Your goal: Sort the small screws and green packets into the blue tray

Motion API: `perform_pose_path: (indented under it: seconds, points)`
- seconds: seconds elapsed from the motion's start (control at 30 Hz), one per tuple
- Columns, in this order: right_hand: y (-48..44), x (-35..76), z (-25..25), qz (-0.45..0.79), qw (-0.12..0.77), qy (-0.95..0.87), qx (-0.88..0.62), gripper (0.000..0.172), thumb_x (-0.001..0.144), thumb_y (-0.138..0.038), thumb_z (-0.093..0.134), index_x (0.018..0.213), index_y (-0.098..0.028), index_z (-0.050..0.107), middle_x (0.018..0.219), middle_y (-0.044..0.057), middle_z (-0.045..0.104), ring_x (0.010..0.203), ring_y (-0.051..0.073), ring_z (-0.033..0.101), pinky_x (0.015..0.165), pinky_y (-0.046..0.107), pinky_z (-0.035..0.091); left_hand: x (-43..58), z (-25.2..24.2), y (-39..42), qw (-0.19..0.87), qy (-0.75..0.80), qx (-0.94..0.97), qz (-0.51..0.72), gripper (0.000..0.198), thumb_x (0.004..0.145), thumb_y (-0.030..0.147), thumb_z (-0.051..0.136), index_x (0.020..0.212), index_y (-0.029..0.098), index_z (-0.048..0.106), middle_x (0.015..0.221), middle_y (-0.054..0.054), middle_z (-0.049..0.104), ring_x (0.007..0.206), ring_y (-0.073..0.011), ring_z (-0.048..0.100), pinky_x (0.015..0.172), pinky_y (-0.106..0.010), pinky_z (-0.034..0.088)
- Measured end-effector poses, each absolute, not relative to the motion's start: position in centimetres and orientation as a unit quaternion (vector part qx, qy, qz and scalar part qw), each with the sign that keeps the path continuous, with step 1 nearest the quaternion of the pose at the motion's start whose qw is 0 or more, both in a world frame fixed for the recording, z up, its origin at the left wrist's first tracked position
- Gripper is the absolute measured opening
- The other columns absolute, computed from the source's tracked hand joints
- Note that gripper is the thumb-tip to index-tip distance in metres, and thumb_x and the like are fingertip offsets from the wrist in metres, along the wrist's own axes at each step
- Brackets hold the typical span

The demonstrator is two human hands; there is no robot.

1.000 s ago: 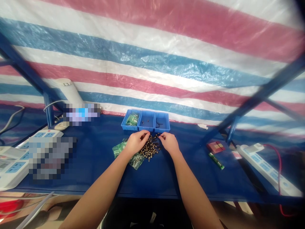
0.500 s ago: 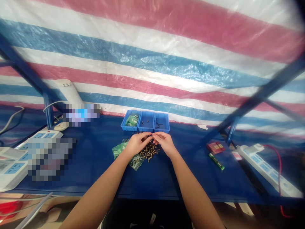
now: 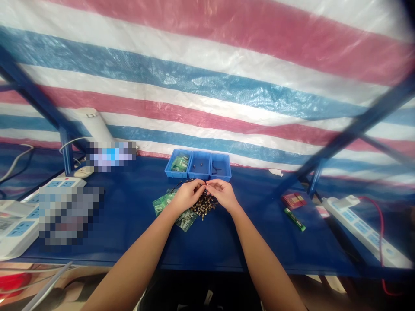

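My left hand (image 3: 188, 193) and my right hand (image 3: 223, 192) meet fingertip to fingertip above a pile of small brass-coloured screw-like pieces (image 3: 203, 207). Both are closed in a pinch; whatever sits between the fingertips is too small and hidden to name. Left of the pile, partly under my left wrist, lie green-and-clear plastic packets (image 3: 186, 220) with small metal pieces inside. Just beyond my hands stand three joined blue bins (image 3: 199, 177). The left bin holds green packets (image 3: 180, 163), the middle one a few small pieces (image 3: 201, 164), the right one thin dark pieces (image 3: 216, 169).
On the blue table (image 3: 129, 224), a white power strip (image 3: 69, 183) lies left beside a blurred-out object. To the right are a red box (image 3: 293, 200), a green box (image 3: 295, 219) and another power strip (image 3: 366, 233) with a red cable. A striped tarp (image 3: 207, 95) hangs behind.
My fingertips have shifted very slightly left and stay together over the pile. The bins, packets and pile look unmoved.
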State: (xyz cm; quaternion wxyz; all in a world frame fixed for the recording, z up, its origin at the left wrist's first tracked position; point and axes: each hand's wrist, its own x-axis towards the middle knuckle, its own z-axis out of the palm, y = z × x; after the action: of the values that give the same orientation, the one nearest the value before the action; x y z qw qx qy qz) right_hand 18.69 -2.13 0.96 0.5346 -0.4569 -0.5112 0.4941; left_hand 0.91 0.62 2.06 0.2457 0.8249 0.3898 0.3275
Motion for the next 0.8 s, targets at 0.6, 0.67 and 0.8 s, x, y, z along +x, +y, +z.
perform_pose_path:
  seconds: [0.6, 0.67, 0.8]
  points:
    - [-2.2, 18.4, 1.32, 0.466, 0.559, -0.491, -0.479, 0.033, 0.073, -0.044, 0.075, 0.095, -0.019, 0.072, 0.074, 0.003, 0.072, 0.066, 0.017, 0.067, 0.067, 0.032, 0.056, 0.92, 2.54, 0.21, 0.245, 0.4, 0.812, 0.347, 0.028, 0.096, 0.041, 0.045, 0.106, 0.021, 0.063, 0.067, 0.002, 0.065, 0.055, -0.0122, 0.056, 0.055, -0.022, 0.041]
    - [-2.2, 18.43, 1.27, 0.467, 0.556, -0.495, -0.477, 0.033, 0.073, -0.044, 0.075, 0.095, -0.019, 0.072, 0.074, 0.003, 0.072, 0.066, 0.018, 0.067, 0.068, 0.032, 0.056, 0.91, 2.53, 0.24, 0.241, 0.4, 0.812, 0.35, 0.027, 0.096, 0.04, 0.045, 0.101, 0.021, 0.064, 0.069, 0.001, 0.065, 0.057, -0.0121, 0.057, 0.057, -0.022, 0.041]
    - [-2.29, 18.35, 0.93, 0.487, 0.559, -0.499, -0.449, 0.031, 0.073, -0.041, 0.076, 0.097, -0.021, 0.072, 0.082, 0.003, 0.073, 0.072, 0.018, 0.069, 0.075, 0.034, 0.057, 0.85, 2.57, 0.3, 0.25, 0.394, 0.817, 0.34, 0.025, 0.097, 0.037, 0.043, 0.097, 0.021, 0.062, 0.073, 0.001, 0.066, 0.062, -0.0122, 0.058, 0.061, -0.023, 0.042]
